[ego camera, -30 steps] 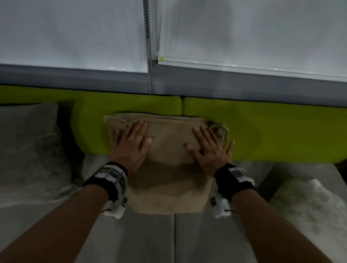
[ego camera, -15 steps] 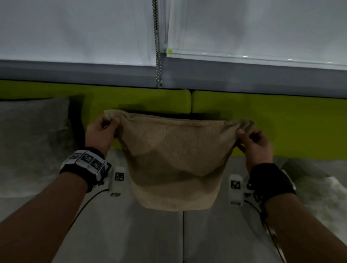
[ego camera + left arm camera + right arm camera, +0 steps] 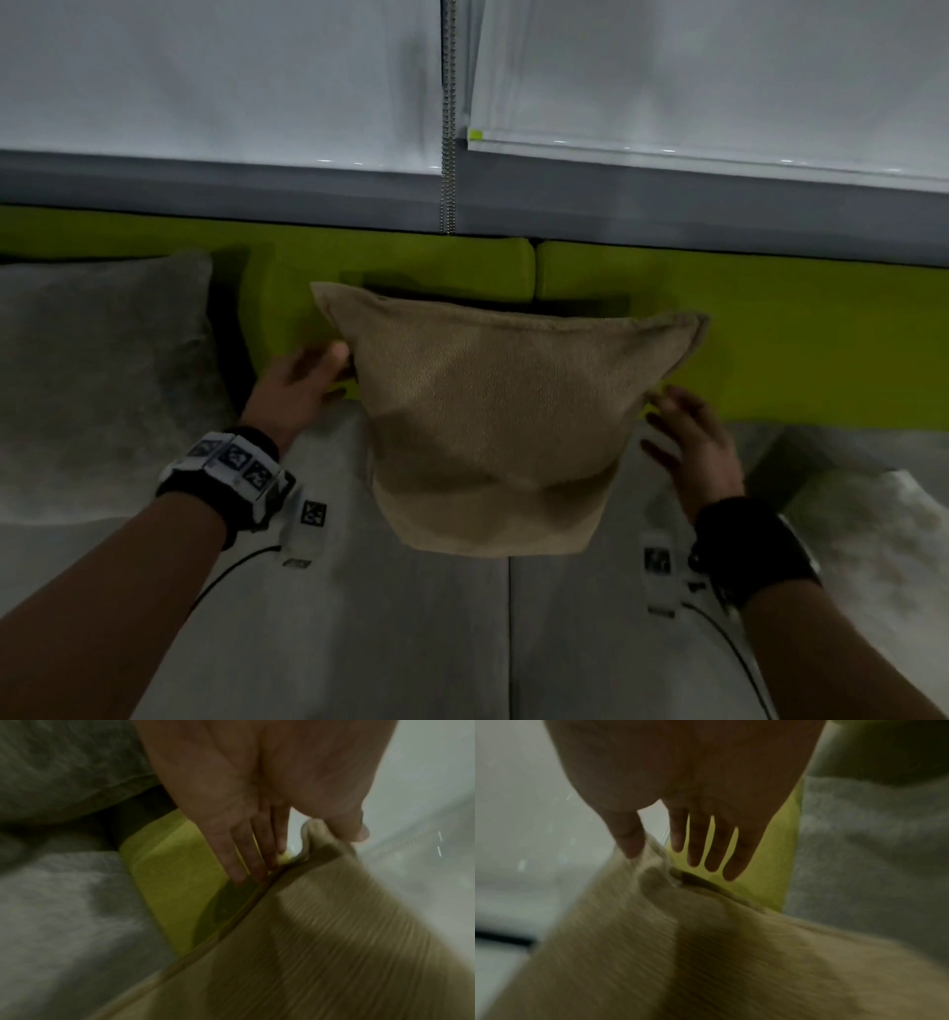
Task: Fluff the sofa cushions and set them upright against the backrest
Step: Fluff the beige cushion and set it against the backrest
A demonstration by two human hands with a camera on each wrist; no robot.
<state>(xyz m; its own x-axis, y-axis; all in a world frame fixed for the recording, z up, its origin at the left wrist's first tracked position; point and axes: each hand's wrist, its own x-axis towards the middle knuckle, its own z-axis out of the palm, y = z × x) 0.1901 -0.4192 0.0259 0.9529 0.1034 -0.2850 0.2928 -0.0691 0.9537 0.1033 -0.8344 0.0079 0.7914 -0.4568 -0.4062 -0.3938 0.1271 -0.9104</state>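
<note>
A tan woven cushion [image 3: 493, 411] stands upright on the grey seat [image 3: 436, 642], its top edge leaning on the lime-green backrest [image 3: 770, 334]. My left hand [image 3: 303, 380] is at its left side with straight fingers, and the thumb touches the cushion's edge. My right hand [image 3: 688, 442] hovers at the right side, fingers spread and holding nothing. In the left wrist view the left hand [image 3: 257, 801] points along the tan cushion [image 3: 334, 943] towards its corner. In the right wrist view the right hand [image 3: 693, 801] is spread above the tan cushion [image 3: 706, 953].
A grey cushion [image 3: 97, 370] leans against the backrest at the left. A pale mottled cushion [image 3: 873, 555] lies on the seat at the right. White blinds with a bead chain [image 3: 448, 128] hang behind the sofa.
Both hands pressed on the cushion, then pinched its top corners. Now they have let go and dropped to its sides, and the cushion stands against the backrest.
</note>
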